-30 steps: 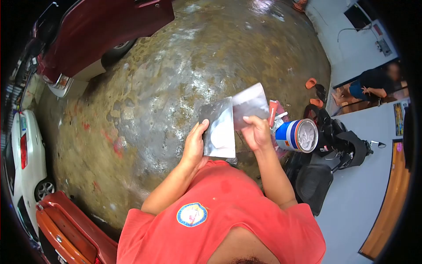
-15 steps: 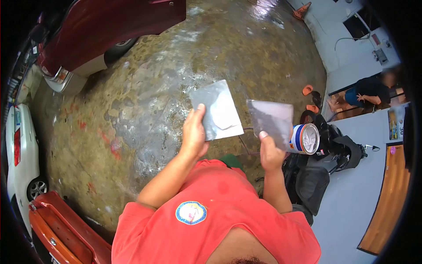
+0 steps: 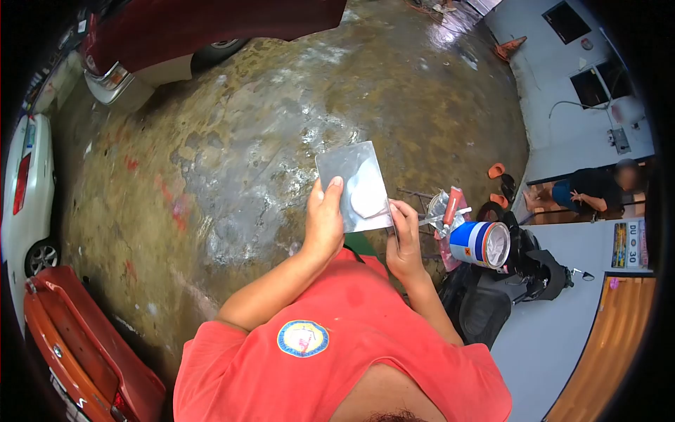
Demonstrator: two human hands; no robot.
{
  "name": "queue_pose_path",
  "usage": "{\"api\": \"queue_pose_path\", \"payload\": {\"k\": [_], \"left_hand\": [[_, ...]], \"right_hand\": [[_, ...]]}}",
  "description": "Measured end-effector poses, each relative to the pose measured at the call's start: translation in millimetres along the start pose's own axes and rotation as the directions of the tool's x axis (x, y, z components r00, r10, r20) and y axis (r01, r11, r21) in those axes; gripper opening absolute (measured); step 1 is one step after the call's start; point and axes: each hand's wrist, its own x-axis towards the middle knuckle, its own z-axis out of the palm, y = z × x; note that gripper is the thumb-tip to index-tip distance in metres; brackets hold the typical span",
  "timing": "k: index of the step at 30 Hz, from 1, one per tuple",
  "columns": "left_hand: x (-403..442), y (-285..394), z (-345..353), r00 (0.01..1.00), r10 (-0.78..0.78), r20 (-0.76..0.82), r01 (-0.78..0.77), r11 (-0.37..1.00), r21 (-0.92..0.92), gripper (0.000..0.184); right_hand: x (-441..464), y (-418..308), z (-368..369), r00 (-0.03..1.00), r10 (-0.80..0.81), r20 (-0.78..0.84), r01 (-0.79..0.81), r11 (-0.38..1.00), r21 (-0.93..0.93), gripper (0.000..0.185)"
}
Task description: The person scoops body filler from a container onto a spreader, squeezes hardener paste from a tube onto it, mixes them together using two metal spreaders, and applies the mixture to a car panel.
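Note:
My left hand (image 3: 325,224) grips a flat grey plate (image 3: 332,167), its thumb lying across the face. A smooth white blob of paste (image 3: 367,193) covers the plate's right part. At the plate's lower right edge, my right hand (image 3: 406,247) is closed around a thin flat spreader (image 3: 395,235). That spreader is turned nearly edge-on and mostly hidden by the fingers. Just right of this hand stands a blue and white tin (image 3: 464,241) with a pale lid. A red-handled tool (image 3: 452,206) lies beside the tin.
A black motorcycle (image 3: 492,302) is parked against the right wall. Orange sandals (image 3: 496,171) lie near a doorway where another person (image 3: 590,190) sits. A dark red vehicle (image 3: 211,24), a white car (image 3: 31,183) and a red-orange car part (image 3: 91,344) stand around the wet floor.
My right hand has moved left to the plate's edge, turning the spreader from face-on to nearly edge-on. The red-handled tool beside the tin has come into sight.

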Motion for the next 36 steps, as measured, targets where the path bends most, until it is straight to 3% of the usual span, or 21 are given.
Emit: {"api": "queue_pose_path", "payload": {"k": [2, 5, 6, 7, 9, 10, 11, 13, 15, 24, 28, 31, 32, 35, 36], "left_hand": [[0, 4, -1, 0.999, -0.020, -0.046, 0.016, 0.997, -0.072, 0.032], [3, 41, 19, 0.991, 0.115, -0.071, -0.119, 0.991, -0.059, 0.033], [14, 51, 14, 0.988, 0.110, -0.107, -0.116, 0.992, -0.057, 0.033], [32, 53, -3, 0.989, 0.099, -0.110, -0.104, 0.994, -0.042, 0.033], [61, 41, -43, 0.986, 0.044, -0.162, -0.041, 0.999, 0.018, 0.038], [68, 28, -60, 0.989, 0.055, -0.138, -0.051, 0.998, 0.032, 0.036], [67, 26, -56, 0.990, -0.001, -0.144, 0.005, 1.000, 0.027, 0.034], [60, 19, -46, 0.977, -0.122, -0.173, 0.127, 0.992, 0.022, 0.031], [66, 14, -34, 0.960, -0.246, -0.131, 0.249, 0.968, 0.005, 0.032], [179, -8, 40, 0.916, -0.401, 0.018, 0.390, 0.900, 0.192, 0.040], [240, -24, 91, 0.851, -0.516, 0.095, 0.464, 0.824, 0.326, 0.043], [274, -45, 124, 0.798, -0.591, 0.115, 0.504, 0.760, 0.411, 0.036], [285, -54, 132, 0.807, -0.580, 0.109, 0.492, 0.763, 0.419, 0.036], [310, -83, 160, 0.787, -0.602, 0.138, 0.481, 0.738, 0.473, 0.037], [316, -90, 170, 0.771, -0.617, 0.157, 0.479, 0.724, 0.496, 0.037]], "right_hand": [[-10, 25, 12, 0.987, 0.130, 0.090, -0.133, 0.991, 0.028, 0.064], [-32, 51, 38, 0.932, 0.221, 0.288, -0.235, 0.972, 0.015, 0.059], [-27, 60, 39, 0.948, 0.260, 0.182, -0.278, 0.958, 0.076, 0.053], [-36, 83, 53, 0.865, 0.500, 0.044, -0.473, 0.783, 0.405, 0.050], [-6, 94, 38, 0.613, 0.755, 0.231, -0.594, 0.248, 0.765, 0.053], [15, 91, 32, 0.701, 0.681, 0.212, -0.367, 0.090, 0.926, 0.055], [36, 84, 21, 0.639, 0.721, 0.269, -0.333, -0.057, 0.941, 0.054], [62, 99, 16, 0.612, 0.740, 0.278, -0.197, -0.198, 0.960, 0.055], [84, 119, 17, 0.643, 0.724, 0.250, -0.079, -0.262, 0.962, 0.056], [198, 203, -2, 0.651, 0.741, 0.161, 0.219, -0.387, 0.896, 0.050], [233, 229, -30, 0.645, 0.753, 0.132, 0.213, -0.343, 0.915, 0.042], [250, 252, -56, 0.638, 0.738, 0.221, 0.199, -0.435, 0.878, 0.036], [256, 253, -63, 0.621, 0.765, 0.171, 0.142, -0.324, 0.935, 0.043], [259, 268, -87, 0.634, 0.716, 0.291, 0.061, -0.421, 0.905, 0.042], [258, 272, -92, 0.624, 0.739, 0.255, 0.082, -0.387, 0.918, 0.048]]}}
